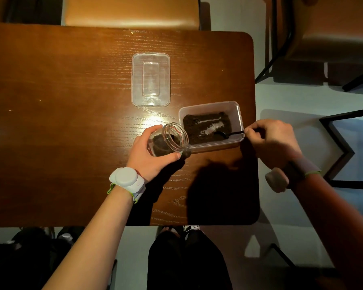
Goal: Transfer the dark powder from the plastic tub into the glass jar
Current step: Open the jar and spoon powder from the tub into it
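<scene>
Bare forearms, each wrist wearing a white round device on green-edged strap

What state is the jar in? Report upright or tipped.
Tipped: the left hand tilts the glass jar, its mouth leaning toward the plastic tub.

Both bare forearms reach in from the near edge, each wrist wearing a band with a pale round device. The left hand is curled around the tilted glass jar, thumb on its near side. The right hand, farther right, pinches the thin black spoon handle, apparently between thumb and forefinger.
</scene>
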`<state>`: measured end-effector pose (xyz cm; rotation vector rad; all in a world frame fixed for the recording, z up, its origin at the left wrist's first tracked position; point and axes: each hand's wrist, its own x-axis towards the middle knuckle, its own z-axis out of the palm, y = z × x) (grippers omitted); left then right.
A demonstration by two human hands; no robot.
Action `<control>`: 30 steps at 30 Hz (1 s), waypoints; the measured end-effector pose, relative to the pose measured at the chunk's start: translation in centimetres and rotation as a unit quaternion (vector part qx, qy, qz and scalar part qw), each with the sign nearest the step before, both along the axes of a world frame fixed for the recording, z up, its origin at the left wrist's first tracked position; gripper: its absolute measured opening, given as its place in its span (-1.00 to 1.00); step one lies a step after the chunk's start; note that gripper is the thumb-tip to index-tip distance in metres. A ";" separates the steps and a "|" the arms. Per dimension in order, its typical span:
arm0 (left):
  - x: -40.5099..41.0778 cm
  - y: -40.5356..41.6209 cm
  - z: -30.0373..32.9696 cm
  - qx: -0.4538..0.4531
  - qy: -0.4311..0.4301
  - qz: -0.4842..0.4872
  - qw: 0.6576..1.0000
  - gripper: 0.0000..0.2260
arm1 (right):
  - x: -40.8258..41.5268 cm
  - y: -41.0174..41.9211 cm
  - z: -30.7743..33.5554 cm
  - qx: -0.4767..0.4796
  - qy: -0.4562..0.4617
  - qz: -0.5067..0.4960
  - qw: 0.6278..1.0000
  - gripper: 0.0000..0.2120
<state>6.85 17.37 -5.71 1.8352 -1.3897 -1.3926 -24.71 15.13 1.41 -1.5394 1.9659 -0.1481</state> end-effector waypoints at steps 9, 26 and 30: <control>-0.3 -0.1 -0.2 0.008 0.000 -0.005 1.000 -0.19 | 3.4 2.0 -3.2 -0.023 -0.163 -0.081 0.983 -0.87; -0.2 -0.5 0.4 0.002 0.015 0.001 1.000 -0.17 | 4.5 2.5 -3.8 0.126 -0.379 -0.355 0.845 -0.85; -0.2 -0.7 0.5 0.000 0.017 0.002 1.000 -0.17 | 3.2 2.7 -3.6 0.143 -0.396 -0.385 0.821 -0.87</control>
